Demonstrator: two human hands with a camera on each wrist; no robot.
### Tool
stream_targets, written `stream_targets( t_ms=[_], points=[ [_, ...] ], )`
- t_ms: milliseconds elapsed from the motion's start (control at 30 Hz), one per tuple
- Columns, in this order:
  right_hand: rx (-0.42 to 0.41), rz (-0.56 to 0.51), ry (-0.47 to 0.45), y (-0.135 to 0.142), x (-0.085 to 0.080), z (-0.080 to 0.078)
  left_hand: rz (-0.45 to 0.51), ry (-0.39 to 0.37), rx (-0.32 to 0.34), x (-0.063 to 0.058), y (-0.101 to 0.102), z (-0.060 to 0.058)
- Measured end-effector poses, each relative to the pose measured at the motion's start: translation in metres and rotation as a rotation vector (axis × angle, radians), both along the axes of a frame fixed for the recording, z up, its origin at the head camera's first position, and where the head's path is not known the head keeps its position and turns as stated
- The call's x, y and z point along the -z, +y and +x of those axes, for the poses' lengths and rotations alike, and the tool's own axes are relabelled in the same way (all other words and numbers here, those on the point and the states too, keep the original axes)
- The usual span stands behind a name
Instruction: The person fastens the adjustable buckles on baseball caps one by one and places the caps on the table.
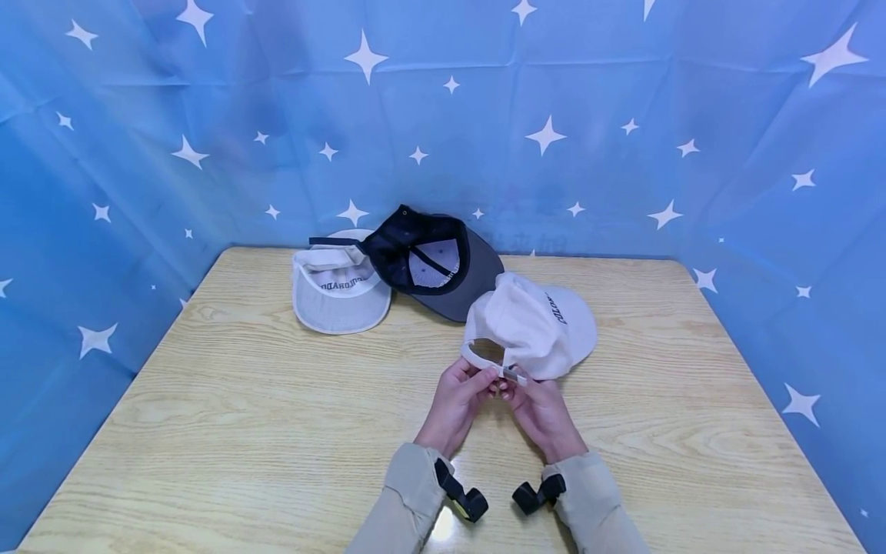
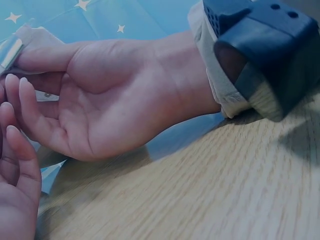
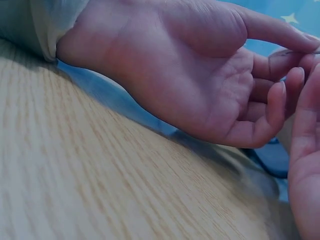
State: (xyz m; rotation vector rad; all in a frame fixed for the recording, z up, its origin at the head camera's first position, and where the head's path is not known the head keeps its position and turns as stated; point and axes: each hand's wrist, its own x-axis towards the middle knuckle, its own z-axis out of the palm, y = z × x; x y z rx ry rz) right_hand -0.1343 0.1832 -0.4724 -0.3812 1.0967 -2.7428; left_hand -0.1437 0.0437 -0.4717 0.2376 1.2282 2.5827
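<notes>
The white cap (image 1: 536,323) is sitting on the table (image 1: 242,408), and its back strap (image 1: 511,375) is being pinched by the left hand (image 1: 457,400) and right hand (image 1: 540,412). The strap could be dropped if pulled too hard.

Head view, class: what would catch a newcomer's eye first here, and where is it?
First, the two hands at the table's near middle: the left hand and right hand pinch the back strap of a white cap. Behind, at the far edge, lie another white cap and a dark cap, both upside down.
</notes>
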Motion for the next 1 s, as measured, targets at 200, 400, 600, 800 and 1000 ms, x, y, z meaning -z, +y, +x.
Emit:
stream_targets(
  t_ms=[200, 400, 600, 800, 1000],
  points=[
    [-0.012, -0.001, -0.028, 0.0005, 0.0, -0.0003, -0.048, 0.003, -0.023, 0.0002, 0.0005, 0.0001],
    [0.049, 0.037, -0.025, -0.001, -0.0008, -0.0004, -0.067, -0.013, -0.064, -0.0013, 0.0011, 0.0001],
    [0.124, 0.076, -0.024, -0.0023, 0.0, -0.0005, -0.094, -0.009, -0.067, -0.0011, 0.0004, 0.0001],
    [0.125, 0.063, -0.031, -0.0024, -0.0003, -0.0008, -0.077, -0.017, -0.047, -0.0008, 0.0002, 0.0],
    [0.102, 0.051, -0.017, -0.0022, 0.0, -0.0009, -0.083, -0.014, -0.032, -0.0002, -0.0002, 0.0]
  ],
)
